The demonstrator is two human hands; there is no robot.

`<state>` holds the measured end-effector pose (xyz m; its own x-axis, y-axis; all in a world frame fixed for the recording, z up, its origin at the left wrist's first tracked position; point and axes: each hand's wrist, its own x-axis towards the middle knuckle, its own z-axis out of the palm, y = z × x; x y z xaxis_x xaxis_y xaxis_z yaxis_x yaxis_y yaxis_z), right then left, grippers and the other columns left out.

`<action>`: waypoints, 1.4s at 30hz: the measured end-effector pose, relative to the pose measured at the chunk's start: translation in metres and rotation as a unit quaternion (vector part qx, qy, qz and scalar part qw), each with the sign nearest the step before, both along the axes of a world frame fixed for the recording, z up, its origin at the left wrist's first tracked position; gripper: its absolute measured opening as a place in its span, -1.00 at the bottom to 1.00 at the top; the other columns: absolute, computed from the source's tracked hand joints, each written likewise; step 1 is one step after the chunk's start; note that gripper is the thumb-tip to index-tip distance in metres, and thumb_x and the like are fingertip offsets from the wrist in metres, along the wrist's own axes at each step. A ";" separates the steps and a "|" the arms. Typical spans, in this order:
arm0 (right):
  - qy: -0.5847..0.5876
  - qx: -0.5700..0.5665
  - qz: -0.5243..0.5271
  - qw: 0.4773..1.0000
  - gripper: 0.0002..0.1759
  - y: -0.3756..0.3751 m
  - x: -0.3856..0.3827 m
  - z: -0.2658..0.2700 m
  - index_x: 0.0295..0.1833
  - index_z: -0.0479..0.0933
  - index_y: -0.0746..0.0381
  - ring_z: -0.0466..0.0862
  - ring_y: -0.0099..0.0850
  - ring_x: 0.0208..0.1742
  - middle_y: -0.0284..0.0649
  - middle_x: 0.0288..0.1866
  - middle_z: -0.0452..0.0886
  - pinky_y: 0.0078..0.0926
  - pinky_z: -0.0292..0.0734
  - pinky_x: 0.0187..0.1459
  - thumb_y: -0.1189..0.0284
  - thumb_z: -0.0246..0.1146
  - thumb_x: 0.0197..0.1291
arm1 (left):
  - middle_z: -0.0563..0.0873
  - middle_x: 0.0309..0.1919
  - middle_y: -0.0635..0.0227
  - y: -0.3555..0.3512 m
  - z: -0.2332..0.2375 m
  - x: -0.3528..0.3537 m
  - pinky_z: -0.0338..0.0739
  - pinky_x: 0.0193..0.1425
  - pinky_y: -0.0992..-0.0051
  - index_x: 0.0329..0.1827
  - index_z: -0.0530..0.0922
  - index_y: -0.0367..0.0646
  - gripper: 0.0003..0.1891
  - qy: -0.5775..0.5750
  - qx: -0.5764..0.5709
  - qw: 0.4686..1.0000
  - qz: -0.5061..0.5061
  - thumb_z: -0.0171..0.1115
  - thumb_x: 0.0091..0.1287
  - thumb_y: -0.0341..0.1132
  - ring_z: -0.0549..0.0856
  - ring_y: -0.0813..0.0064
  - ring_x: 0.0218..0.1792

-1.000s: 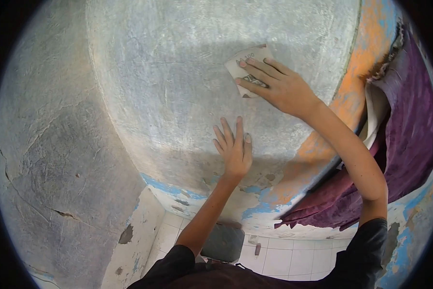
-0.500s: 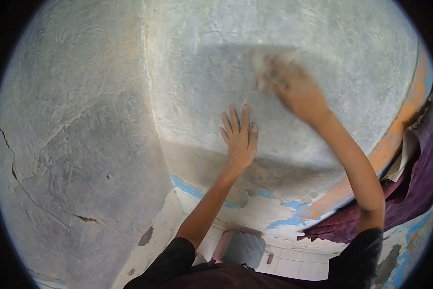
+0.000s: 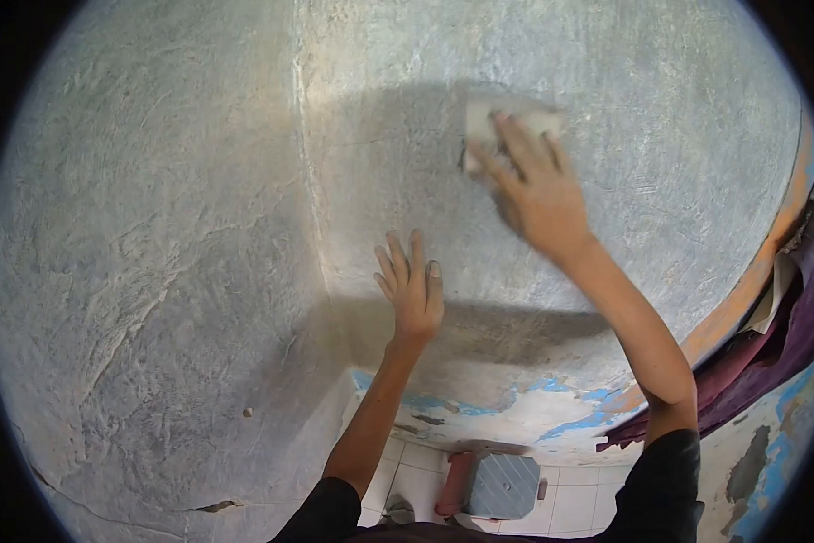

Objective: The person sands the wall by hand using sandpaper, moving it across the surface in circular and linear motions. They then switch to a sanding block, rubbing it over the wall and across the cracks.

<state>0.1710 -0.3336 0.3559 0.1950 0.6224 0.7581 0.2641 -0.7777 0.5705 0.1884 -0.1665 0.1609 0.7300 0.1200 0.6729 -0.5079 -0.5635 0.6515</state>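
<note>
A grey plastered wall (image 3: 479, 235) fills most of the view. My right hand (image 3: 543, 190) presses a pale square sheet (image 3: 481, 113), which looks like sandpaper, against its upper part. The fingers lie spread over the sheet and are slightly blurred; the palm side is hidden. Lower and to the left, my left hand (image 3: 413, 294) rests on the same wall, fingers stretched out, holding nothing.
A second wall (image 3: 172, 317) meets this one at a corner on the left. Below stands a grey-topped stool (image 3: 505, 486) on white floor tiles (image 3: 574, 507). A purple curtain (image 3: 742, 380) hangs at the right. Blue paint (image 3: 479, 407) peels along the lower wall.
The view has shifted, bringing more of the stool into sight. My left hand has moved left along the wall. My right hand's fingers are more spread, and the sheet shows more clearly.
</note>
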 end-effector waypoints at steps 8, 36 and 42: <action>0.001 0.071 0.019 0.997 -0.39 0.036 0.003 -0.026 0.35 0.47 -0.05 0.39 -0.27 0.47 -0.21 0.49 0.37 -0.17 0.35 0.40 0.49 0.28 0.13 | -0.17 0.61 -0.10 0.064 0.011 -0.006 -0.28 0.49 -0.34 0.64 0.06 0.12 -0.40 0.034 0.090 0.991 0.096 -0.19 0.57 -0.02 -0.20 -0.34 0.56; 0.354 0.359 0.569 0.650 -0.35 0.288 0.037 -0.152 0.49 0.16 0.52 0.04 0.23 0.59 0.37 0.54 0.08 0.14 -0.07 0.52 0.19 -0.15 0.56 | -0.16 0.61 -0.13 0.166 0.034 -0.177 -0.39 0.51 -0.28 0.59 0.21 0.02 -0.32 0.034 0.196 0.739 0.644 0.16 0.43 -0.06 -0.32 -0.23 0.59; 0.318 0.338 0.582 0.668 -0.43 0.293 0.043 -0.138 0.45 0.25 0.51 0.01 0.24 0.59 0.32 0.57 0.04 0.14 -0.08 0.53 0.29 -0.22 0.58 | -0.19 0.61 -0.14 0.184 -0.022 -0.181 -0.54 0.50 -0.24 0.60 0.15 -0.04 -0.30 0.019 0.221 0.682 0.697 0.11 0.47 -0.02 -0.36 -0.22 0.59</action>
<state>0.2137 -0.0407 0.2178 0.2944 0.1898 0.9366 0.9357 0.1420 -0.3229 0.0078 0.0180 0.1385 0.1316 0.5066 0.8521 0.7341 -0.6275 0.2597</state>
